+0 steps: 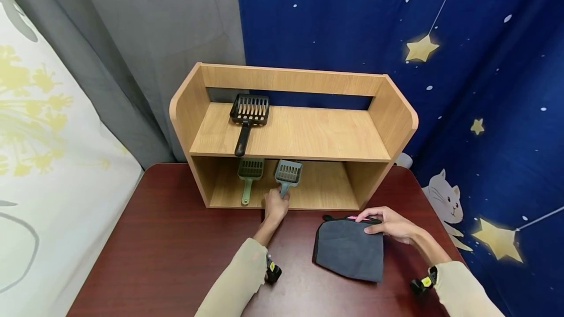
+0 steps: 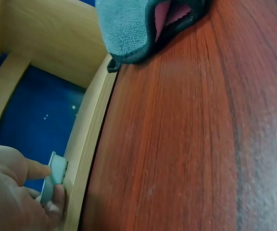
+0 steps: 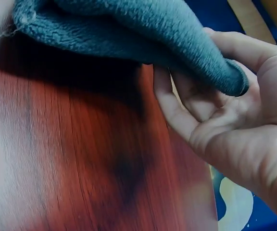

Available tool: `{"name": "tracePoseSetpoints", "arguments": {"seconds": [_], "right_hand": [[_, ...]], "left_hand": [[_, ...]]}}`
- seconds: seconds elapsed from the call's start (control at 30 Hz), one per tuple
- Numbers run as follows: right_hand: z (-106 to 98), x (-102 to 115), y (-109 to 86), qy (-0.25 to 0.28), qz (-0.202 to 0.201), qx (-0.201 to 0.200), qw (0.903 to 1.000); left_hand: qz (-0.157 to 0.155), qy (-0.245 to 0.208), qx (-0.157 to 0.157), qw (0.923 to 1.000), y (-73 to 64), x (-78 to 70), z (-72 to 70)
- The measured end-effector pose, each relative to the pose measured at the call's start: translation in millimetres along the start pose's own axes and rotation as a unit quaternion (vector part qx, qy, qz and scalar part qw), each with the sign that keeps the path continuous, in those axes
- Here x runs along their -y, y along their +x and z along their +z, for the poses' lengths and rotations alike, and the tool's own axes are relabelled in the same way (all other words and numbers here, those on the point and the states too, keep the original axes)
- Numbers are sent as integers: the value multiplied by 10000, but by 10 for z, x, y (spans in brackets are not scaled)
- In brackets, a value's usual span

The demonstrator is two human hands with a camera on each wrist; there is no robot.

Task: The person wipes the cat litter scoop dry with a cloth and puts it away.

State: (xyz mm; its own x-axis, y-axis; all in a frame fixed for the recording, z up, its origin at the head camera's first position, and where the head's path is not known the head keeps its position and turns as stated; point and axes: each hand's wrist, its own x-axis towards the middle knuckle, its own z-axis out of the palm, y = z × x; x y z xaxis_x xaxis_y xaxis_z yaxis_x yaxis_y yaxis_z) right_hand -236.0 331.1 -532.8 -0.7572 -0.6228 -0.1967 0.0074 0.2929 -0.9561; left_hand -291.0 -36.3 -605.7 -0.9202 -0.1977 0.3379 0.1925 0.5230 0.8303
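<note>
With its fingers round the handle, my left hand (image 1: 276, 205) holds a blue-grey litter scoop (image 1: 288, 172) at the front of the lower shelf. In the left wrist view, thumb and fingers of the left hand (image 2: 20, 192) pinch the scoop's handle (image 2: 56, 171). To the right, my right hand (image 1: 392, 224) pinches the upper right corner of a dark grey fleecy cloth mitt (image 1: 350, 248) over the table. Close up in the right wrist view, the mitt (image 3: 129, 33) lies between the thumb and fingers of the right hand (image 3: 225, 96). A pink inside shows at the mitt's opening.
A two-tier wooden shelf (image 1: 291, 158) stands on the dark red table (image 1: 176, 258). On its upper board lies a black litter scoop (image 1: 249, 111); a green litter scoop (image 1: 250, 172) lies on the lower board. Grey and blue curtains (image 1: 330, 23) hang behind.
</note>
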Motion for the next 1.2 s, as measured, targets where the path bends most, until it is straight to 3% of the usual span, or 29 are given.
{"name": "tracePoseSetpoints", "arguments": {"seconds": [0.13,0.3,0.5,0.57,0.8,0.9,1.03,1.2], "right_hand": [[-40,-75,18,-803,-186,-256,9963],[-37,-148,53,-1318,-249,-590,9892],[12,-174,118,-1752,-287,-1293,9756],[33,-200,140,-1982,-268,-1529,9678],[58,-278,155,-2960,-284,-2206,9289],[75,-279,159,-3249,-351,-2331,9159],[98,-280,136,-3283,-269,-2376,9138],[62,-275,70,-3032,-46,-2405,9220]], "left_hand": [[50,-15,42,10000,20,-21,37],[80,310,108,9994,12,-71,35],[-298,429,622,9967,14,-296,-72],[-376,501,763,9951,23,-307,-60],[-211,407,648,9968,71,-80,120],[-276,504,720,9957,69,-125,75],[-276,863,850,9923,17,-249,-99],[-218,1135,927,9890,-24,-312,-342]]}}
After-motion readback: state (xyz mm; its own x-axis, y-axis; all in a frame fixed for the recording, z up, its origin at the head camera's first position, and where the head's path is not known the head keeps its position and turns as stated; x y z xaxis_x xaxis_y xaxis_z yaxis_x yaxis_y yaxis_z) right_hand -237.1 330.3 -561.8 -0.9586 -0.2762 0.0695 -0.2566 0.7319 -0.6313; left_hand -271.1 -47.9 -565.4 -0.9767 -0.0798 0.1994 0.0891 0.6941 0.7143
